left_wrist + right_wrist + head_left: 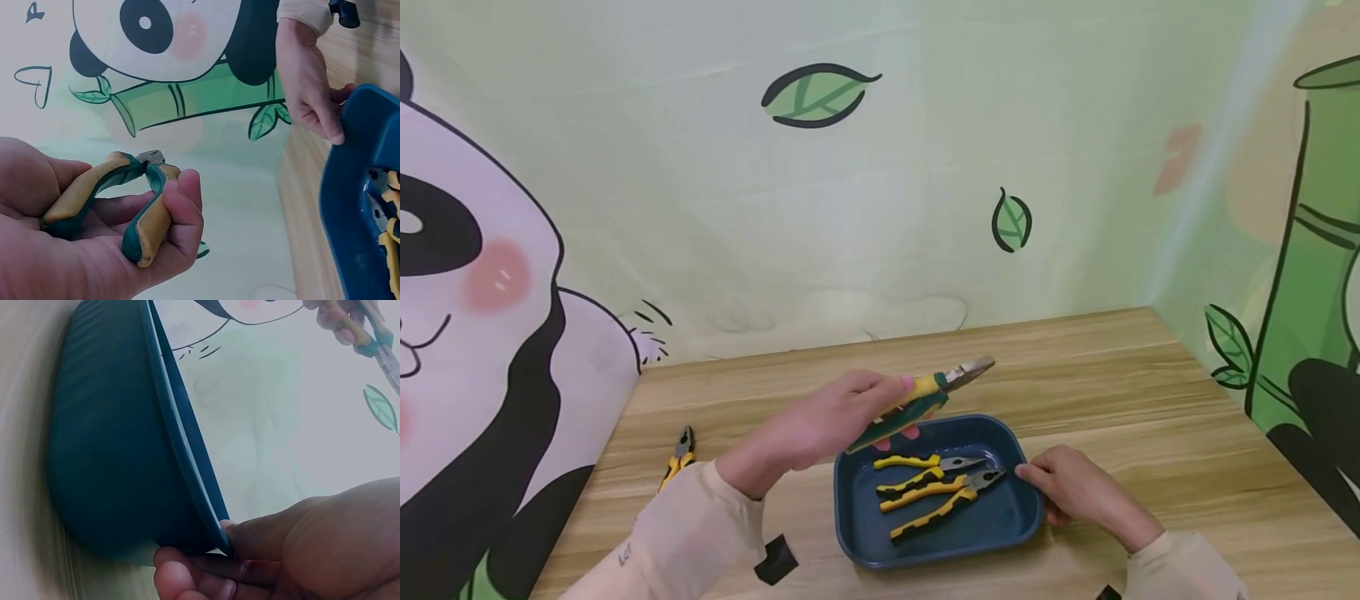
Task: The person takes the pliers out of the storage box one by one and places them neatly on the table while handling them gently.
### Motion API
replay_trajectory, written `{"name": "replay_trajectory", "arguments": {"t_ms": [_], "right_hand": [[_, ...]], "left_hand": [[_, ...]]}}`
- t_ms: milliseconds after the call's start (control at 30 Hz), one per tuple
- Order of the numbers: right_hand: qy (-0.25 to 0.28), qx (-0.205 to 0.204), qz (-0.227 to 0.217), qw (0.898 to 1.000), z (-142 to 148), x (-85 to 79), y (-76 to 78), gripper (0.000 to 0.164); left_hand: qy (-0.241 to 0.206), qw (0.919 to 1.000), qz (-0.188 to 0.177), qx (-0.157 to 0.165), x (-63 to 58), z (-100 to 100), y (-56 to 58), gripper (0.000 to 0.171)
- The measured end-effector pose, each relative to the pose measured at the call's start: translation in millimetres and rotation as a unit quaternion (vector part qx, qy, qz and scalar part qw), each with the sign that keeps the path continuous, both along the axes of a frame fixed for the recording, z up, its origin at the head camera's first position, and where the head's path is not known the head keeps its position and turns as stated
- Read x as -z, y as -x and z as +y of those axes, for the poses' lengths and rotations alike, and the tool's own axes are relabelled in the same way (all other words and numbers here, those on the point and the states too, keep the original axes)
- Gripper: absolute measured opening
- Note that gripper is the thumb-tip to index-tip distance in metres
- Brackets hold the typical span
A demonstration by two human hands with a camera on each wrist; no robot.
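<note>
Above the far left part of a blue tray (865,546), my left hand (835,417) holds a pair of combination pliers (917,400) with yellow and green handles. Their metal nose points up and to the right. In the left wrist view the handles of the pliers (156,219) are spread, with fingers curled round them. My right hand (1078,492) pinches the tray's right rim, thumb on top and fingers beneath, as the right wrist view of the rim (181,444) shows. Inside the tray lie two yellow-and-black pliers (925,475) (940,504), noses to the right.
Another pair of yellow-and-black pliers (681,458) lies on the wooden table (1097,367) at the left, partly hidden by my left sleeve. A printed backdrop (917,200) with a panda and leaves stands behind the table and along its sides.
</note>
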State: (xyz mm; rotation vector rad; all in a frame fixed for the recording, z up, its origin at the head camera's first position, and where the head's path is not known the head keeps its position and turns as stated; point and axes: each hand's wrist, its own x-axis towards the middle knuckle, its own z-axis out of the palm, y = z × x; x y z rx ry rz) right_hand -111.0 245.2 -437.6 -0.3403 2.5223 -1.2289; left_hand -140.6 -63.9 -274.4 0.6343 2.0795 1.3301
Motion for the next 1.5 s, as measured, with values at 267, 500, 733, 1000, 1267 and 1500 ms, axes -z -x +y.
{"name": "replay_trajectory", "arguments": {"t_ms": [267,500,733,1000,1267,1500], "right_hand": [[-0.001,0.0,-0.004,1.0,-0.2,-0.7,-0.1,0.041],[0.003,0.002,-0.007,1.0,0.1,-0.7,0.0,0.04],[0.002,0.003,-0.009,1.0,0.8,0.0,-0.4,0.04],[0.009,0.0,-0.011,1.0,0.9,0.1,-0.4,0.041],[0.011,0.001,-0.013,1.0,1.3,-0.3,-0.7,0.04],[0.007,0.002,-0.015,1.0,1.0,-1.1,-0.9,0.04]], "left_hand": [[0.006,0.9996,0.014,-0.024,-13.3,-1.0,-0.5,0.05],[0.017,0.9978,0.054,-0.033,-21.2,-1.3,-0.2,0.047],[0.04,0.9924,0.11,-0.038,-23.5,2.5,-1.8,0.042],[0.058,0.9809,0.177,-0.056,-21.2,7.5,-8.4,0.045],[0.112,0.9434,0.301,-0.082,-16.4,16.7,-16.6,0.051],[0.14,0.8847,0.433,-0.101,-6.8,19.8,-18.9,0.051]]}}
